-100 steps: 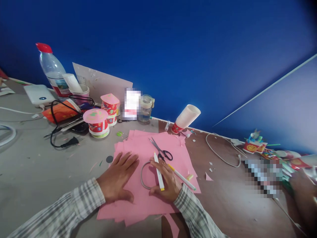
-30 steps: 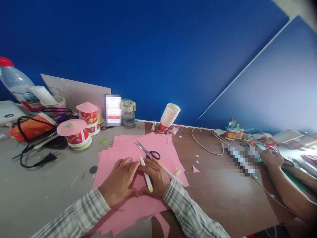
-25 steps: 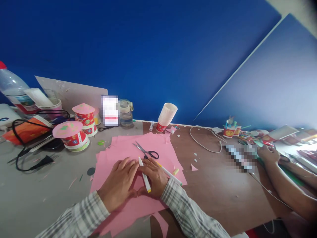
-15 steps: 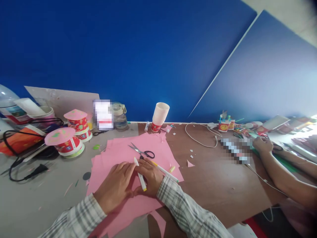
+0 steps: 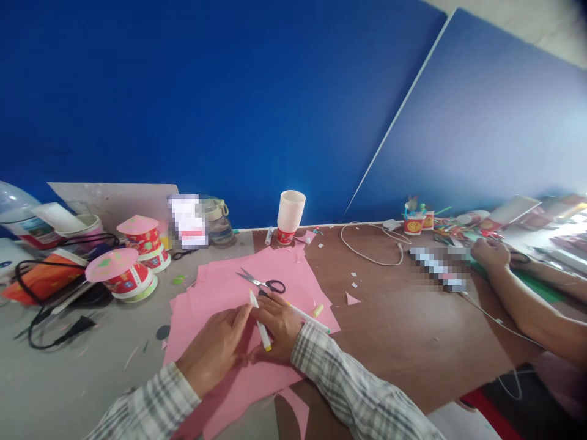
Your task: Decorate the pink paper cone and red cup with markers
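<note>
Both my hands rest on a stack of pink paper sheets (image 5: 215,287) on the table. My left hand (image 5: 215,351) lies flat on the paper with its fingers stretched toward the right hand. My right hand (image 5: 279,324) is closed round a white marker with a yellow end (image 5: 259,321), its tip pointing away from me. The two hands touch at the fingertips and hide what is under them. Black-handled scissors (image 5: 261,282) lie on the paper just beyond my right hand. A second white pen (image 5: 308,316) lies beside my right wrist.
Decorated red paper cups with pink lids (image 5: 121,274) stand at the left, by a black power cord (image 5: 50,324) and a water bottle (image 5: 18,214). A stack of paper cups (image 5: 290,217) stands at the wall. Another person's arm (image 5: 518,299) works at the right, near a white cable (image 5: 371,253).
My left hand has slid right until its fingers meet the right hand, covering the grey ring seen earlier. The view has swung right, showing another person's arm.
</note>
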A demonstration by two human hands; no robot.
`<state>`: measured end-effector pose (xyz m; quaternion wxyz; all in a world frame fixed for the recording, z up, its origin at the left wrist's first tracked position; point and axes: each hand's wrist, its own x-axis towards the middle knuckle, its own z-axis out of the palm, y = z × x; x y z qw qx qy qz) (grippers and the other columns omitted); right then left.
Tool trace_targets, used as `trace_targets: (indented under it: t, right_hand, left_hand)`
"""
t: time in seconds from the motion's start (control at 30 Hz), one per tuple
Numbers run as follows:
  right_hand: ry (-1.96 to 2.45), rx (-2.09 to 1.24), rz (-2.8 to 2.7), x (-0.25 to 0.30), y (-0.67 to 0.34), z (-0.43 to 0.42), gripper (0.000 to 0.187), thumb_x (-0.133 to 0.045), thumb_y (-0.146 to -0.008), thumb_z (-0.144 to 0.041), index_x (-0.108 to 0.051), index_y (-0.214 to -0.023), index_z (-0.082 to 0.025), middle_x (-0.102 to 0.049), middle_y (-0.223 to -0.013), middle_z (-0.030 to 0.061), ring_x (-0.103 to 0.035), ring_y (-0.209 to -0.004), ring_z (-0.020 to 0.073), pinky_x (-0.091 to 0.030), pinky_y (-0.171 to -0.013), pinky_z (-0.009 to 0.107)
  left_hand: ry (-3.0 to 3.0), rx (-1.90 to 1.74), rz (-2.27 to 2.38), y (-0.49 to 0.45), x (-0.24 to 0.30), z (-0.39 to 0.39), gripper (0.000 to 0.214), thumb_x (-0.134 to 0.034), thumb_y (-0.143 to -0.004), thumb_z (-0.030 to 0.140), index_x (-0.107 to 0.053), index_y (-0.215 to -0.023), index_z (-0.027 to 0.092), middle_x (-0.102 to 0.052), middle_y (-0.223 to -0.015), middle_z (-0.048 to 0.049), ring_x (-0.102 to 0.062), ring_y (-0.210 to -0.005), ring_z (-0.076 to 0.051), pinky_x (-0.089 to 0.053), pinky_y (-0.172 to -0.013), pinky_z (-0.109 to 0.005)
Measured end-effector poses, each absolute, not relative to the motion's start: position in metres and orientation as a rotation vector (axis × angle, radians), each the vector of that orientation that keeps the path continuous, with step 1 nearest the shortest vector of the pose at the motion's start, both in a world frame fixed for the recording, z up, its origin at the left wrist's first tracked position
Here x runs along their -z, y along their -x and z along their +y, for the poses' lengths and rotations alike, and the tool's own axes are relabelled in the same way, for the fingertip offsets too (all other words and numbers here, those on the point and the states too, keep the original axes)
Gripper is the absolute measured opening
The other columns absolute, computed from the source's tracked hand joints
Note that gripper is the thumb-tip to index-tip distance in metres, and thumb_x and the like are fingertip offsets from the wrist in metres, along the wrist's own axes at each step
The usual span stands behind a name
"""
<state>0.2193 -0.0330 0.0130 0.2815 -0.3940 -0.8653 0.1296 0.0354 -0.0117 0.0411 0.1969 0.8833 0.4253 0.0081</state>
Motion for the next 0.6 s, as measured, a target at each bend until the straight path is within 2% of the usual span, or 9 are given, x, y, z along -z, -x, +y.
trace_targets:
  t: [0.17, 0.27, 0.33, 0.47, 0.6]
  right_hand:
    - [1.232, -0.391, -2.172, -0.003, -0.25, -0.022, 0.066, -0.07, -0.066, -0.054, -0.053, -0.12, -0.019, -0.065, -0.117, 0.0158, -0.053, -0.118, 0.0355, -0.034, -0.107, 0.059]
    - [1.26, -0.412, -2.084, -0.001, -0.267, -0.015, 0.066, -0.072, -0.064, -0.053, -0.054, -0.119, -0.019, -0.062, -0.121, 0.0172, -0.05, -0.121, 0.0383, -0.028, -0.108, 0.064]
    - [1.249, -0.443, -2.011, -0.004, -0.27, -0.015, 0.063, -0.071, -0.067, -0.05, -0.053, -0.119, -0.02, -0.062, -0.121, 0.0156, -0.052, -0.119, 0.0362, -0.029, -0.108, 0.063]
    - [1.192, -0.559, -1.819, -0.017, -0.261, -0.026, 0.049, -0.056, -0.082, -0.046, -0.048, -0.122, -0.018, -0.064, -0.114, 0.014, -0.062, -0.104, 0.026, -0.052, -0.093, 0.046]
    - [1.105, -0.715, -1.67, -0.03, -0.252, -0.046, 0.043, -0.037, -0.092, -0.048, -0.049, -0.119, -0.017, -0.069, -0.097, 0.0094, -0.069, -0.084, 0.0177, -0.061, -0.072, 0.031]
  left_hand:
    - [-2.586, 0.138, 1.156, -0.041, -0.049, -0.01, 0.076, -0.073, -0.054, 0.035, -0.035, -0.119, 0.033, -0.053, -0.121, -0.0034, -0.046, -0.11, -0.025, -0.039, -0.091, -0.038]
    - [-2.624, 0.227, 1.149, -0.047, -0.058, -0.009, 0.07, -0.07, -0.058, 0.034, -0.035, -0.119, 0.033, -0.054, -0.118, -0.0048, -0.05, -0.105, -0.026, -0.038, -0.088, -0.041]
    - [-2.647, 0.289, 1.137, -0.051, -0.064, -0.009, 0.07, -0.069, -0.058, 0.033, -0.036, -0.119, 0.031, -0.055, -0.116, -0.0066, -0.051, -0.103, -0.027, -0.039, -0.087, -0.042]
    - [-2.654, 0.416, 1.159, -0.059, -0.075, -0.009, 0.069, -0.071, -0.056, 0.034, -0.04, -0.117, 0.028, -0.058, -0.11, -0.0077, -0.057, -0.092, -0.03, -0.042, -0.079, -0.043]
    - [-2.653, 0.472, 1.193, -0.063, -0.077, -0.009, 0.065, -0.073, -0.054, 0.033, -0.043, -0.112, 0.025, -0.061, -0.104, -0.0072, -0.057, -0.09, -0.03, -0.043, -0.076, -0.044]
